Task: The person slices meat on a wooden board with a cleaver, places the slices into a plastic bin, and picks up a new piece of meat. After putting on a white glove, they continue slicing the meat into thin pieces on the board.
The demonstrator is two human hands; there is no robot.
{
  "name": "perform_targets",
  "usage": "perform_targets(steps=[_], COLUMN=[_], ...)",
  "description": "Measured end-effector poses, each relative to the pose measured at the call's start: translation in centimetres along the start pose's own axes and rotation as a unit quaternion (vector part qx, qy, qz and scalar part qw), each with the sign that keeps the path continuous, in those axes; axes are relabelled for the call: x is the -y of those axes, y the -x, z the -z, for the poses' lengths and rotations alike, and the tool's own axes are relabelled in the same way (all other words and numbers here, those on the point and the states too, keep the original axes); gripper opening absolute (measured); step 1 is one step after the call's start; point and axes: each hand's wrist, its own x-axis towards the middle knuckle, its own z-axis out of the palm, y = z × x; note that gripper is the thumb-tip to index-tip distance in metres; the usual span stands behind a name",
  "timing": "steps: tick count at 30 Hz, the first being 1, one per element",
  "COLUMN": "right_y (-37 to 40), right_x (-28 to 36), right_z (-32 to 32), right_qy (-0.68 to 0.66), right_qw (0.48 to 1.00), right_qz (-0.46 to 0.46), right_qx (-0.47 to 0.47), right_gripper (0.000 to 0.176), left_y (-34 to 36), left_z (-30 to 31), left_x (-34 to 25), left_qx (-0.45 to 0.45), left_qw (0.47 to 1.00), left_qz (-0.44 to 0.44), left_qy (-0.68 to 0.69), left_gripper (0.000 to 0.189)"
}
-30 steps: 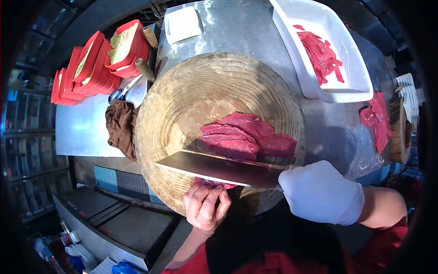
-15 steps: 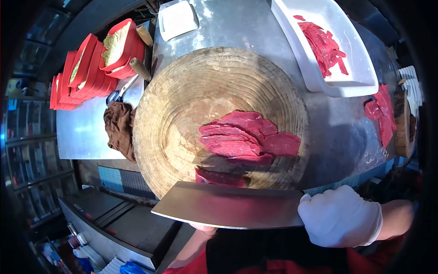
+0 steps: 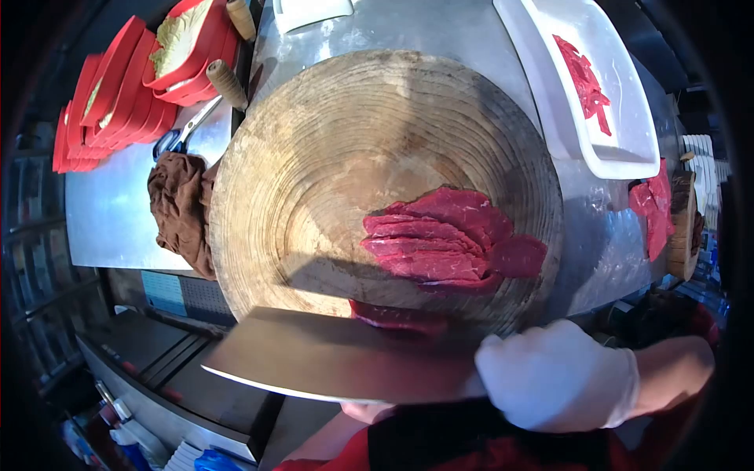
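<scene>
Red raw meat [image 3: 399,317] near the edge of the chopping block [image 3: 314,149] seems soft and slippery, best pressed from above, while the right hand [image 3: 558,378] is closed around the heavy-looking cleaver [image 3: 330,355] and the left hand [image 3: 365,410], mostly hidden, I cannot tell.

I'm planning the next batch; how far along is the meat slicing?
Done: overlapping red meat slices lie on the round wooden block. In hand: the white-gloved right hand holds a broad steel cleaver. Remaining: a dark red meat piece beside the blade, apparently uncut.
</scene>
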Motion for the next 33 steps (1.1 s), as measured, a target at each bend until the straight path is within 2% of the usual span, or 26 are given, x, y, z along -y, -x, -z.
perform_targets(steps=[2, 3, 5, 7, 9, 10, 12, 13, 16, 21, 23, 25, 26, 27, 30, 33], right_y=[-2.8, -3.6, -4.3, -3.3, -1.3, 0.5, 3.6, 4.5, 5.9, 7.7, 8.7, 9.0, 8.8, 8.6, 7.9, 7.0], right_x=[0.1, 0.8, 1.2, 0.9, -0.1, -0.6, -2.2, -3.1, -3.7, -1.8, -1.6, -1.5, -1.5, -1.4, -1.6, -1.9], right_z=[-0.6, -0.3, -1.3, -2.0, -2.8, -2.6, -2.8, -2.7, -3.9, -3.1, -2.9, -2.6, -2.4, -2.2, -1.6, -1.3], right_qy=[-0.034, 0.040, -0.011, -0.016, 0.022, 0.053, 0.037, 0.023, 0.047, 0.065, 0.086, 0.055, 0.063, 0.062, 0.094, 0.118], right_qw=[0.987, 0.982, 0.972, 0.973, 0.965, 0.978, 0.994, 0.995, 0.985, 0.976, 0.978, 0.993, 0.994, 0.995, 0.994, 0.990], right_qz=[0.105, 0.135, 0.128, 0.107, 0.138, 0.095, -0.016, -0.038, -0.045, 0.046, 0.052, 0.014, -0.001, -0.001, 0.003, 0.058], right_qx=[-0.119, -0.130, -0.195, -0.204, -0.220, -0.176, -0.104, -0.093, -0.159, -0.201, -0.182, -0.104, -0.086, -0.082, -0.053, -0.059], right_gripper=[0.012, 0.010, 0.009, 0.010, 0.010, 0.011, 0.012, 0.012, 0.010, 0.010, 0.013, 0.017, 0.017, 0.017, 0.019, 0.018], left_y=[-1.0, -2.7, -3.7, -3.9, -3.4, -3.4, -3.5, -3.5, -3.5, -0.8, 1.4, 1.8, 1.7, 1.6, 1.5, 1.0], left_z=[0.4, 1.3, 1.4, 0.4, 0.4, 0.6, 0.7, 0.7, 0.5, 0.9, 0.6, 0.9, 1.0, 1.1, 1.4, 1.8], left_x=[-1.4, -1.5, -1.5, -1.8, -1.5, -1.5, -2.1, -2.5, -2.8, -1.5, -0.2, 0.1, -0.2, -0.5, -0.3, -0.5], left_qx=[-0.013, 0.030, 0.057, 0.009, -0.004, -0.001, 0.008, 0.011, 0.001, 0.003, -0.018, -0.015, -0.016, -0.016, 0.003, 0.028], left_qw=[1.000, 0.999, 0.998, 0.998, 0.996, 0.996, 0.997, 0.997, 0.997, 0.994, 0.949, 0.960, 0.977, 0.989, 0.992, 0.995], left_qz=[-0.002, -0.021, -0.018, -0.058, -0.078, -0.087, -0.064, -0.051, -0.050, -0.063, -0.119, -0.127, -0.096, -0.063, -0.048, -0.032], left_qy=[0.005, 0.027, 0.016, -0.030, -0.043, -0.027, -0.053, -0.065, -0.065, -0.094, -0.291, -0.251, -0.191, -0.131, -0.118, -0.095], left_gripper=[0.024, 0.021, 0.020, 0.028, 0.033, 0.035, 0.027, 0.024, 0.021, 0.024, 0.045, 0.041, 0.035, 0.030, 0.029, 0.028])
